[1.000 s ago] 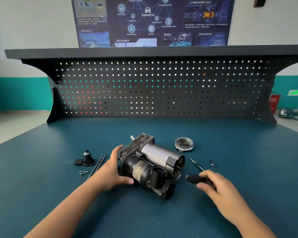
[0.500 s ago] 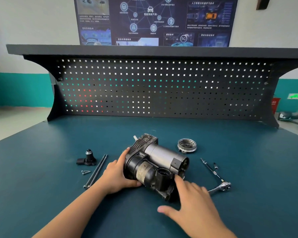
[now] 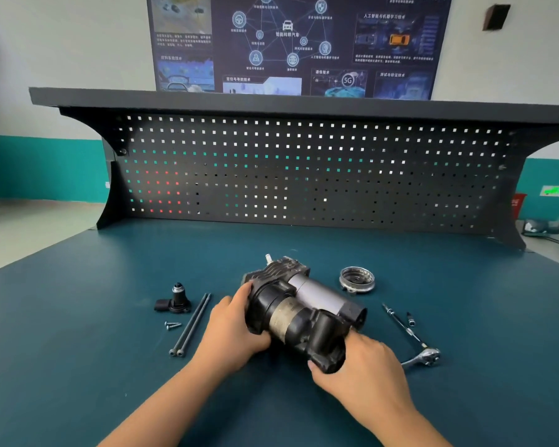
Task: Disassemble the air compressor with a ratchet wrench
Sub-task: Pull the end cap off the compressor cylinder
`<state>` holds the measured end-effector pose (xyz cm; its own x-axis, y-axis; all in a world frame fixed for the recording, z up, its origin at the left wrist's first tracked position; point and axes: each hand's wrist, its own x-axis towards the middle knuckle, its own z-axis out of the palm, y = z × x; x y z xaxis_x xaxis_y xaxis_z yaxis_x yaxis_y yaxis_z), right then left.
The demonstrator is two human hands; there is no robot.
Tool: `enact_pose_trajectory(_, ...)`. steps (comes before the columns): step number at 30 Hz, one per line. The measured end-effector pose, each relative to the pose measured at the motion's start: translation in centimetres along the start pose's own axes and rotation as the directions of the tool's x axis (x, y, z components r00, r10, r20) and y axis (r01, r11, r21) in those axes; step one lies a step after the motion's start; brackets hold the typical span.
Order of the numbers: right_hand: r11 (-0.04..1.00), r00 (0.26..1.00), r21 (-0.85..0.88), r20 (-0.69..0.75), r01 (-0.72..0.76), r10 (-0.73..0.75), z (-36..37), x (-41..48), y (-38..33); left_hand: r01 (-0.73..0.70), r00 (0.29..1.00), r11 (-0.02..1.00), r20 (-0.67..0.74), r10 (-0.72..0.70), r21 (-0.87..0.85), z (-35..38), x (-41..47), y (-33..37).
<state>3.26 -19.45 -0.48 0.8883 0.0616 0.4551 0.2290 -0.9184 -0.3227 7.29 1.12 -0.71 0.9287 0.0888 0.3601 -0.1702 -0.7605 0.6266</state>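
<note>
The black and silver air compressor [image 3: 304, 304] lies on its side in the middle of the blue-green bench top [image 3: 78, 366]. My left hand [image 3: 233, 330] grips its left, finned end, thumb under the body. My right hand [image 3: 365, 366] grips its near right end, thumb curled against the black housing. The ratchet wrench [image 3: 413, 340] lies on the bench to the right of my right hand, head toward me, with nothing holding it.
Left of the compressor lie two long black bolts [image 3: 192, 324], two small screws [image 3: 172, 324] and a black fitting [image 3: 175, 300]. A round metal cover [image 3: 357, 279] and a small bit [image 3: 410, 318] lie to the right. A black pegboard [image 3: 304, 169] closes the bench's far side.
My right hand laid the ratchet wrench on the bench at the right, then moved left and took hold of the compressor's near end. The left hand kept its grip.
</note>
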Motion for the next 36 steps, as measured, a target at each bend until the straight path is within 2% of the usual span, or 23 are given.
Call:
enact_pose_trajectory(2,0.951,0.995,0.292,0.024,-0.104,0.102,-1.4,0.2,-0.1,-0.060,0.998,0.994,-0.027,0.063,0.091,-2.1,0.7,2.0)
enact_pose_trajectory(4,0.864,0.986,0.474,0.085,-0.167,0.145,-2.4,0.6,0.4,-0.114,0.993,0.972,0.011,0.114,0.204,-4.4,1.7,4.4)
enact_pose_trajectory(6,0.805,0.973,0.551,0.179,-0.221,0.145,-3.3,1.0,0.7,-0.131,0.990,0.948,0.081,0.113,0.289,-6.2,2.5,6.3)
enact_pose_trajectory(8,0.699,0.945,0.646,0.295,-0.308,0.143,-4.2,1.5,0.8,-0.115,0.990,0.948,0.109,0.087,0.295,-7.0,2.9,7.5)
enact_pose_trajectory(10,0.548,0.907,0.728,0.386,-0.413,0.171,-4.5,2.3,1.1,-0.110,0.993,0.961,0.073,0.095,0.252,-6.9,3.4,8.1)
enact_pose_trajectory(12,0.466,0.877,0.744,0.432,-0.478,0.210,-4.7,2.9,1.3,-0.129,0.992,0.961,0.031,0.125,0.245,-6.6,4.0,8.3)
enact_pose_trajectory(15,0.468,0.872,0.739,0.453,-0.484,0.186,-4.7,3.3,1.5,-0.119,0.993,0.975,0.026,0.116,0.189,-6.4,4.6,7.6)
enact_pose_trajectory(18,0.497,0.860,0.722,0.499,-0.482,0.109,-4.6,3.4,2.1,-0.094,0.995,0.995,0.045,0.093,0.020,-5.7,4.2,6.0)
enact_pose_trajectory(20,0.469,0.850,0.744,0.527,-0.476,0.026,-4.9,3.3,2.9,-0.115,0.992,0.989,0.050,0.120,-0.092,-5.0,3.7,5.1)
enact_pose_trajectory(22,0.436,0.874,0.779,0.484,-0.450,0.038,-4.9,3.2,4.5,-0.148,0.988,0.978,0.030,0.154,-0.146,-4.5,3.3,4.3)
enact_pose_trajectory(23,0.488,0.911,0.782,0.406,-0.388,0.074,-4.8,3.0,5.6,-0.160,0.986,0.973,0.016,0.165,-0.166,-4.4,3.2,4.0)
enact_pose_trajectory(24,0.630,0.944,0.716,0.320,-0.300,0.085,-4.5,2.9,6.9,-0.170,0.985,0.968,0.005,0.173,-0.183,-4.4,3.1,3.7)
enact_pose_trajectory(25,0.806,0.957,0.559,0.288,-0.193,0.030,-4.2,2.7,8.1,-0.178,0.984,0.964,-0.005,0.181,-0.195,-4.3,3.0,3.4)
enact_pose_trajectory(26,0.940,0.940,0.332,0.338,-0.075,-0.044,-3.6,2.4,9.1,-0.186,0.982,0.962,-0.016,0.187,-0.200,-4.2,2.9,3.2)
enact_pose_trajectory(27,0.992,0.901,0.118,0.424,0.041,-0.088,-3.0,2.1,9.7,-0.195,0.981,0.960,-0.030,0.193,-0.203,-4.1,2.8,3.1)
enact_pose_trajectory(28,0.993,0.871,-0.018,0.482,0.119,-0.096,-2.4,2.0,10.2,-0.209,0.978,0.956,-0.046,0.204,-0.206,-3.9,2.6,3.1)
enact_pose_trajectory(29,0.985,0.862,-0.069,0.497,0.160,-0.106,-2.0,2.1,10.4,-0.226,0.974,0.951,-0.066,0.217,-0.211,-3.6,2.4,3.1)
enact_pose_trajectory(31,0.977,0.884,-0.039,0.434,0.208,-0.171,-1.4,2.3,10.6,-0.270,0.961,0.943,-0.110,0.253,-0.194,-3.1,2.2,3.3)
enact_pose_trajectory(33,0.972,0.889,0.066,0.394,0.225,-0.233,-1.4,2.4,10.6,-0.326,0.942,0.935,-0.125,0.311,-0.137,-2.5,2.0,3.7)
enact_pose_trajectory(36,0.932,0.962,0.354,0.220,0.075,-0.161,-2.0,2.8,11.4,-0.411,0.908,0.909,-0.118,0.402,-0.066,-1.7,2.3,4.4)
